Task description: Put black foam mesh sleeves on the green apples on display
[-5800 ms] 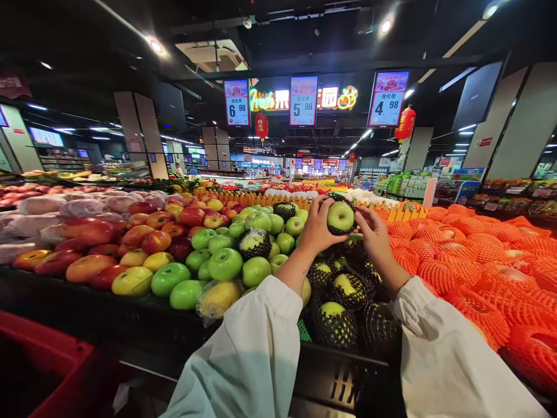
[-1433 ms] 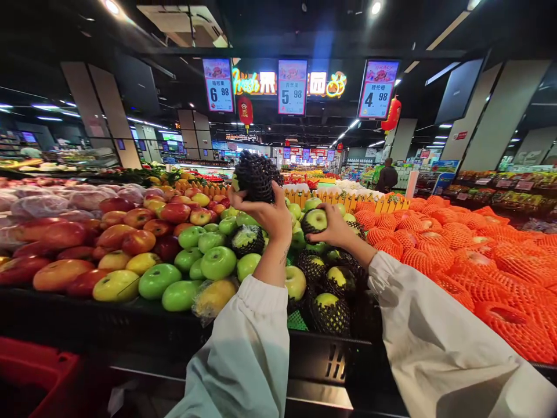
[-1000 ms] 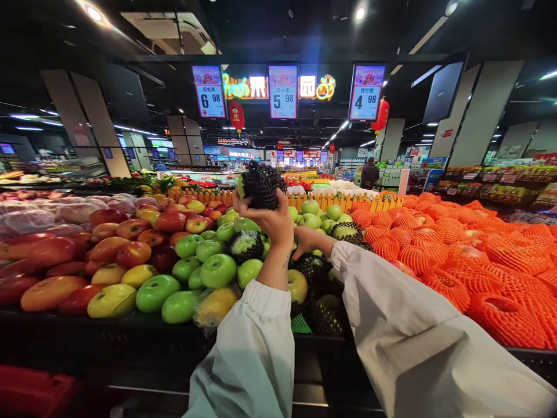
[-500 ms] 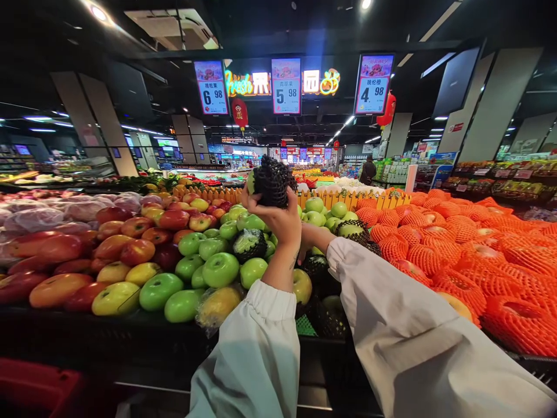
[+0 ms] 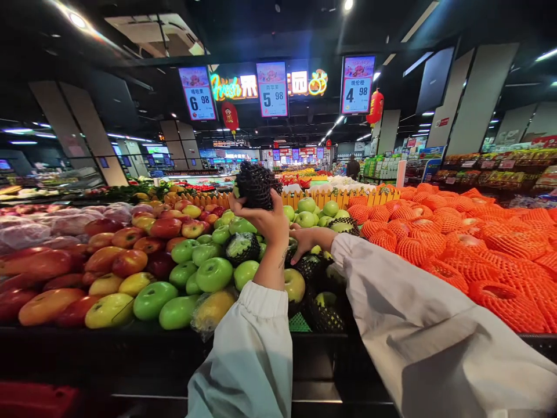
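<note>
Supermarket lights (image 5: 78, 21) hang over a fruit display (image 5: 130, 345); above its green apples (image 5: 214, 274), the left hand (image 5: 265, 223) grips a black-netted apple from below (image 5: 257, 184). The right hand (image 5: 307, 239) is low beside that wrist, partly hidden, so its grip is unclear. If the left wrist tilts, the fruit could roll off. Its bare green side faces left; nearly round, it shows no clear long axis.

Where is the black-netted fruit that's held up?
The black-netted fruit is in the left hand, just left of centre in the head view, above the green apples.
</note>
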Demonstrator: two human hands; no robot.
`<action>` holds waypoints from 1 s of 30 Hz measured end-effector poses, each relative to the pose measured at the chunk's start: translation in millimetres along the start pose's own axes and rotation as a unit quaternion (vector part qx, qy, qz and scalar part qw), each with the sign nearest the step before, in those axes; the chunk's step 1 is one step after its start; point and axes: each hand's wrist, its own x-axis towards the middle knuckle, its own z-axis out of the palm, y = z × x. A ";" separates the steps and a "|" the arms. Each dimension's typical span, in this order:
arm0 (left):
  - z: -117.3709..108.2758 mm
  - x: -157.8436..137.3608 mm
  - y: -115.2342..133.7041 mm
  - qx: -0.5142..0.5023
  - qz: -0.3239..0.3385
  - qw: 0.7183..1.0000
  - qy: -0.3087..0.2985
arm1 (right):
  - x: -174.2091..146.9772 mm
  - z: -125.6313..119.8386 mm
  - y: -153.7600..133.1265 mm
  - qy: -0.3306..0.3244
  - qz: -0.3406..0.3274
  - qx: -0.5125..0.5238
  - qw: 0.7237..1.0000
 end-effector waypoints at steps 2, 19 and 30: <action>0.0 -0.3 1.6 0.001 -0.004 1.000 0.009 | -19.5 -19.4 0.8 -0.023 0.043 0.036 0.998; 20.5 -35.0 -10.0 -0.223 -0.549 0.720 -0.360 | -95.8 -25.8 24.4 0.270 0.011 0.321 0.907; 24.6 -41.6 -20.5 -0.148 -0.442 0.788 -0.402 | -97.2 -26.2 23.7 0.357 0.016 0.121 0.926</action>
